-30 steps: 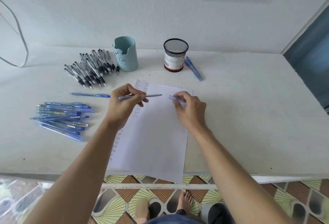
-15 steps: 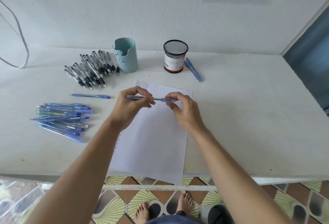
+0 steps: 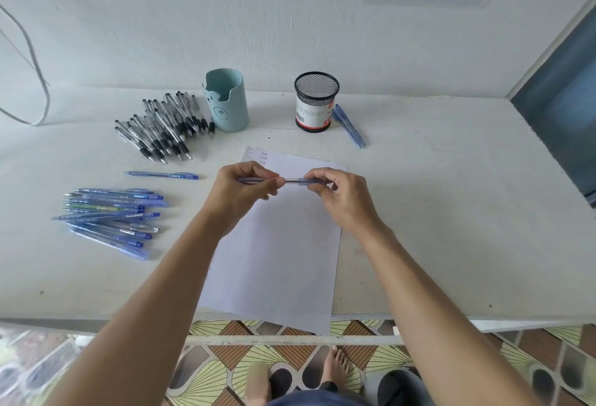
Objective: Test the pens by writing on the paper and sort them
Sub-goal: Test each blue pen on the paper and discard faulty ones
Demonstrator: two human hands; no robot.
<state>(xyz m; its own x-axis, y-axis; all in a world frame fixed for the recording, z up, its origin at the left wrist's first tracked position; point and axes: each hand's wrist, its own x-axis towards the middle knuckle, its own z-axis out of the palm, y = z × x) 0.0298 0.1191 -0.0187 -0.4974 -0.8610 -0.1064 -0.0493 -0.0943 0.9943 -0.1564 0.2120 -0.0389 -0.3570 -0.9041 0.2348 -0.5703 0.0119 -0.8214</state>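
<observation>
Above the white paper [image 3: 280, 250] I hold a blue pen [image 3: 292, 180] level between both hands. My left hand [image 3: 240, 191] grips its barrel; my right hand [image 3: 342, 194] pinches the blue cap [image 3: 309, 181], which sits on the pen's tip end. Small written marks show at the paper's top left corner. A pile of blue pens [image 3: 111, 216] lies at the left, and a single blue pen [image 3: 161, 175] lies above it. Black-grip pens [image 3: 161, 129] are heaped further back.
A teal pen cup [image 3: 227, 100] and a black mesh cup [image 3: 316, 102] stand by the wall, with two blue pens [image 3: 348, 126] lying right of the mesh cup. A cable [image 3: 38, 89] hangs at the far left. The paper overhangs the table's front edge [image 3: 451, 317].
The hands came together: the right hand brought the loose cap to the pen's tip and slid it on. The pen rose slightly and now lies level between both hands.
</observation>
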